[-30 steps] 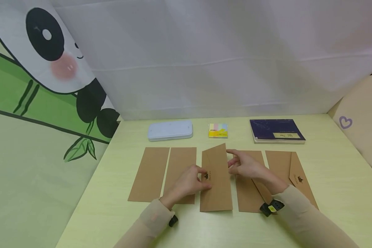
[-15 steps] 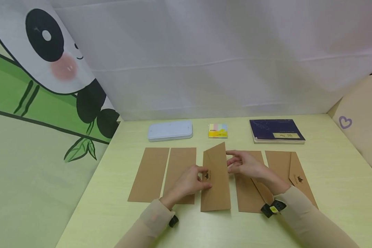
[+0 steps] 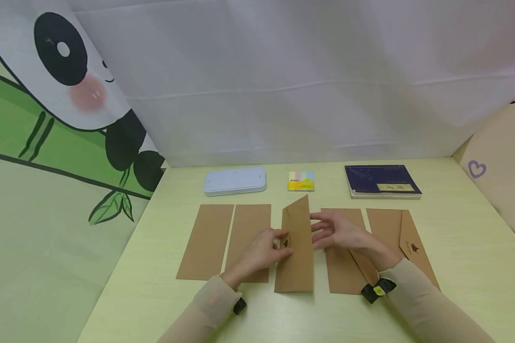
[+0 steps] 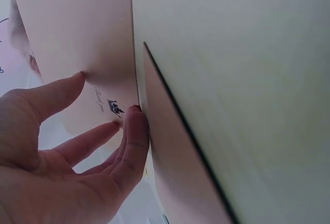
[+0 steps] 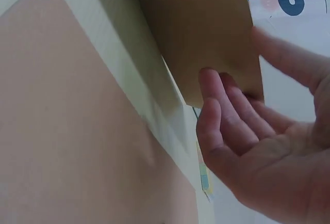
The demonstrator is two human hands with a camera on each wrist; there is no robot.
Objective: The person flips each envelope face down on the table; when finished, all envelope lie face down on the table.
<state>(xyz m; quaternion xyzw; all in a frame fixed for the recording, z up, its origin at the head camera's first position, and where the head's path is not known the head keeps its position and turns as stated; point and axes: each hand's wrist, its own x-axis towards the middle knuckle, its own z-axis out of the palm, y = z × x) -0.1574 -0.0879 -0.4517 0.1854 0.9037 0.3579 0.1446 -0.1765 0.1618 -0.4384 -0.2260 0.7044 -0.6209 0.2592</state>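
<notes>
A kraft paper envelope (image 3: 299,271) stands tilted on its long left edge in the middle of the row. On its flap face are a crown print and small lettering. My left hand (image 3: 257,252) touches that face, thumb and fingertips spread apart on the same side, as the left wrist view shows. Behind the envelope's raised edge is my right hand (image 3: 341,233). In the right wrist view its fingers (image 5: 232,110) lie against the plain back, and the thumb meets the edge. Two plain-side-up envelopes (image 3: 206,240) lie to the left.
To the right lie two flap-side-up envelopes, one partly under my right arm (image 3: 341,269) and one beyond it (image 3: 412,224). Along the back of the table stand a pale blue case (image 3: 235,181), sticky notes (image 3: 301,182) and a dark blue book (image 3: 382,181). A white curtain hangs behind.
The middle envelope's raised edge has swung left, making it steeper. My right hand has followed slightly left and its fingers have straightened. The left hand has barely moved.
</notes>
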